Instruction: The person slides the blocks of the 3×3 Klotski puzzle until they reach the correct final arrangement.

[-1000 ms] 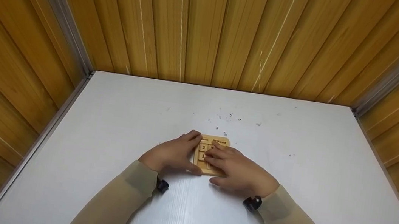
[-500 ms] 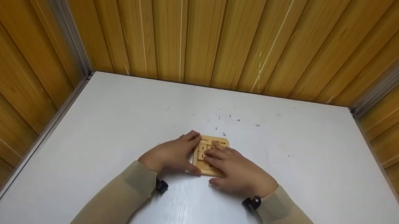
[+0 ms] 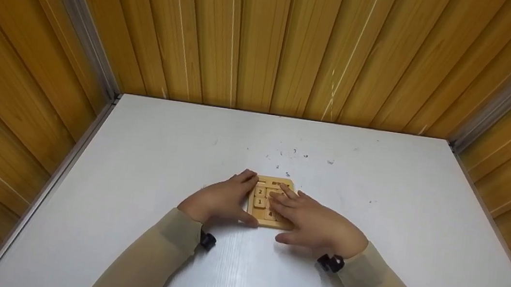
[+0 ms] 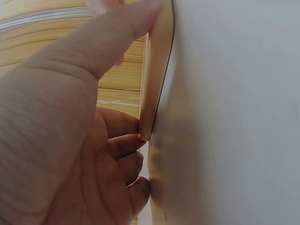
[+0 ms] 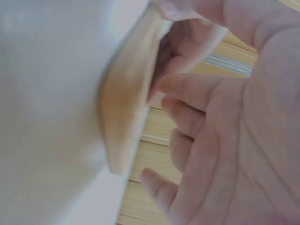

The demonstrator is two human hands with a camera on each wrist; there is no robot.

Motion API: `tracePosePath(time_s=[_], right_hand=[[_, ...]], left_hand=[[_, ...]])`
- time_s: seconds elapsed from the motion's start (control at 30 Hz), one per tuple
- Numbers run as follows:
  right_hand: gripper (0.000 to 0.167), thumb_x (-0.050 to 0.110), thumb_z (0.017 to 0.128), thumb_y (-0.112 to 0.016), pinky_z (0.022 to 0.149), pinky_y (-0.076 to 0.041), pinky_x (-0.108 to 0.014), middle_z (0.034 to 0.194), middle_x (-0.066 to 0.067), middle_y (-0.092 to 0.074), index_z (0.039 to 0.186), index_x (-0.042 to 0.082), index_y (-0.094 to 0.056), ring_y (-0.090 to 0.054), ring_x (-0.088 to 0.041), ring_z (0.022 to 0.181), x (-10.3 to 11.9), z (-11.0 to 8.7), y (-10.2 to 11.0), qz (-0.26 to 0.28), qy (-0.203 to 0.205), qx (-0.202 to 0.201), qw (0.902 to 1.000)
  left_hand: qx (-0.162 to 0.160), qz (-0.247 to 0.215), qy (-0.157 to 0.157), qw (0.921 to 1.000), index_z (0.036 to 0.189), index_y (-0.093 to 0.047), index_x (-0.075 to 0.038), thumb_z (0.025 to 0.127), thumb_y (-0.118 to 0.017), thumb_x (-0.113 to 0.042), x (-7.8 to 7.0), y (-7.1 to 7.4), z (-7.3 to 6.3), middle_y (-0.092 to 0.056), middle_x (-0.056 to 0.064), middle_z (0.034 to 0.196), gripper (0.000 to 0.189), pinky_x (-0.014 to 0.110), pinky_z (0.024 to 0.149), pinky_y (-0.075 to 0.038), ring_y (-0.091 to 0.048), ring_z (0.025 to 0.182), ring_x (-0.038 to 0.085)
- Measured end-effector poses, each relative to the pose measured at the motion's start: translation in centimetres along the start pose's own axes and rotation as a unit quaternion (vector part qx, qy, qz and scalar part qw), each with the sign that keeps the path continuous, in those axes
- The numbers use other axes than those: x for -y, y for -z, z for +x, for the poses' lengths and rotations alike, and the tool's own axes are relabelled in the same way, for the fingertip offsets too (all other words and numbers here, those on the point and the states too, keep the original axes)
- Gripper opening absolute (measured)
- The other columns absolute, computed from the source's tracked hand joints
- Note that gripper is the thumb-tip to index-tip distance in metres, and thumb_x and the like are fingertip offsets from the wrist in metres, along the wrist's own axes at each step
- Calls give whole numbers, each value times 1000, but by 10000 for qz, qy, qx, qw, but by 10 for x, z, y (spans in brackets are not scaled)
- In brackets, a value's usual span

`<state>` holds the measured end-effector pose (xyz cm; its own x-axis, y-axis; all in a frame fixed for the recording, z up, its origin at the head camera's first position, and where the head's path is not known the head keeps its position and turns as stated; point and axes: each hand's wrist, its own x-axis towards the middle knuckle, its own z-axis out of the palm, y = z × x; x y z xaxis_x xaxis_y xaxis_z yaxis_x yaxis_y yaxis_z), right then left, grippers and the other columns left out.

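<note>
A small wooden sliding number puzzle (image 3: pixel 275 180) lies flat on the white table. My left hand (image 3: pixel 221 200) holds its left side, thumb at the near corner and fingertips at the far one; the left wrist view shows them against the wooden edge (image 4: pixel 157 61). My right hand (image 3: pixel 318 224) reaches over from the right, its fingers spread and lightly bent on the tiles. Tiles 2 (image 3: pixel 260 192) and 1 (image 3: pixel 259 202) sit in the left column, with a bare slot below them. Beside that slot is tile 4 (image 3: pixel 270 214). The right fingers hide several other tiles.
The white table (image 3: pixel 162 151) has dark scuff marks (image 3: pixel 305 156) beyond the puzzle. Wood-patterned panels (image 3: pixel 258 41) rise behind it and on both sides, with grey metal strips at the corners. Black wrist cameras (image 3: pixel 208 241) sit under both cuffs.
My right hand has shifted a little to the right across the puzzle, so tile 4 shows more plainly. The left hand stays at the left side.
</note>
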<state>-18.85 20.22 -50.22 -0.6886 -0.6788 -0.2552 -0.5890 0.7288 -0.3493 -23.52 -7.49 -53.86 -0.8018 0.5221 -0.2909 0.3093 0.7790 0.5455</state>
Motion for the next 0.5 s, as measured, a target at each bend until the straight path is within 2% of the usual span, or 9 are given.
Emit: tracePosePath(time_s=[0.27,0.5], right_hand=[[82,53,105,-76,145,-21,-63,185,-4,-40,171,11,-51,-20,-31,179,5,-7,3,-79,-61,239,9997],[76,52,106,-75,142,-29,-62,179,-7,-49,169,13,-55,-32,-33,175,-4,-13,-9,-105,280,-205,9993]], left_hand=[[-26,-85,8,10000,183,-20,-19,84,-96,-64,0,0,-1,-12,0,194,132,52,144,-27,-16,179,26],[-55,-18,-20,10000,183,-20,-19,85,-95,-66,1,-2,0,-11,-1,194,132,51,144,-27,-15,179,26]])
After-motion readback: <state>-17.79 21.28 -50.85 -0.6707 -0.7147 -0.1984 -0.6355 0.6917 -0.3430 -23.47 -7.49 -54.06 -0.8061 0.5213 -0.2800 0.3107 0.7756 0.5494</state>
